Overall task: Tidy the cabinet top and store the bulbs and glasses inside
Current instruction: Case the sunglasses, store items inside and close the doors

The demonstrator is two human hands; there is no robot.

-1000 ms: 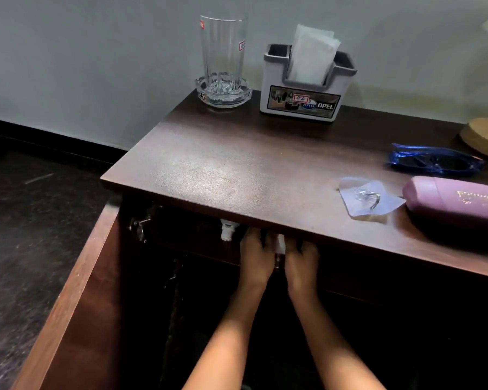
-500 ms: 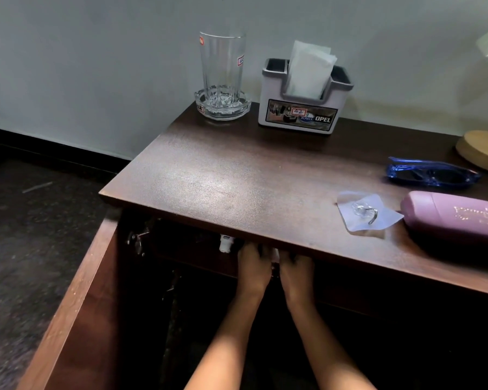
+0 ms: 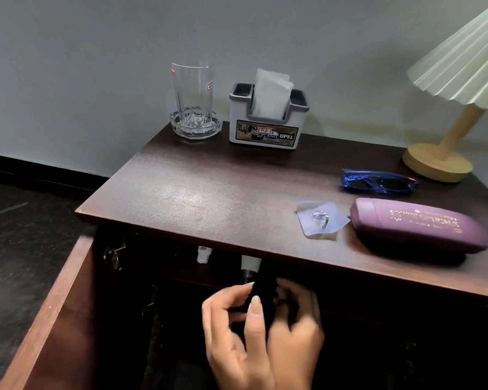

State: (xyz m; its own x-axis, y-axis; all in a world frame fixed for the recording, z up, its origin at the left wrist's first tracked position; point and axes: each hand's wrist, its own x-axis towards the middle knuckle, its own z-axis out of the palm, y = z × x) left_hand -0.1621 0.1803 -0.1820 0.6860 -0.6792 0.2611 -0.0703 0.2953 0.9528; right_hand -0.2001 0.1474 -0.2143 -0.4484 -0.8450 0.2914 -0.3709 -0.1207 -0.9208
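Observation:
Under the front edge of the dark wooden cabinet top, two bulbs lie on the inner shelf: a small white one and a larger one with a white neck and metal screw base. My left hand and my right hand are just below and in front of the larger bulb, apart from it, fingers curled and spread with only dark space between them. Blue sunglasses and a purple glasses case lie on the top at the right.
A tall drinking glass stands in a glass ashtray at the back, beside a tissue holder. A clear hook on film lies left of the case. A lamp stands back right. The cabinet door hangs open at left.
Both hands have drawn back out from under the top edge, away from the shelf. The larger bulb they were holding now lies on the shelf alone. The view has tilted up.

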